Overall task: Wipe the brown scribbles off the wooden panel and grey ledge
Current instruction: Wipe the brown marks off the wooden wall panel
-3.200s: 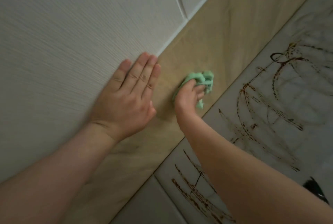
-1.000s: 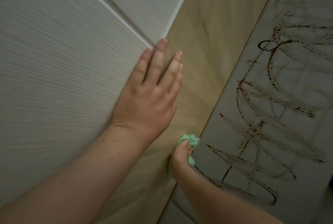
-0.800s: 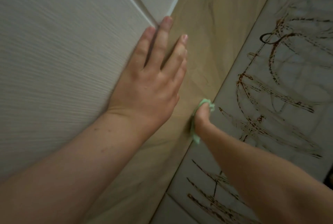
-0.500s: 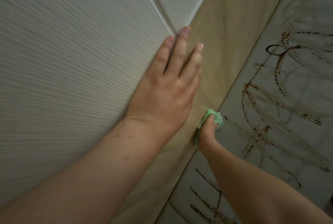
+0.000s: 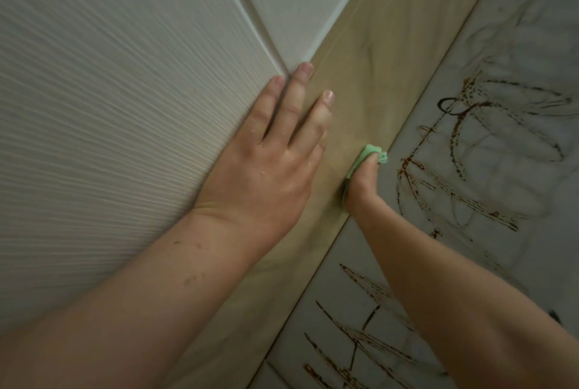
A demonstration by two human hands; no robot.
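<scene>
Having climbed toward 12 o'clock along the panel (image 5: 391,60) over the last second, the right hand (image 5: 360,188) is gripping the bunched cloth (image 5: 365,153) and rubbing right at the seam with the ledge (image 5: 532,279). At its 9 o'clock the left hand (image 5: 269,169) is bracing flat, fingers spread, across wall (image 5: 125,107) and wood. Scribbles (image 5: 454,197) are covering the ledge from 2 to 5 o'clock of the cloth, so the small wad is likely risking dragging brown back onto the wood, and the forearm hanging over the lower marks may be smearing them.
</scene>
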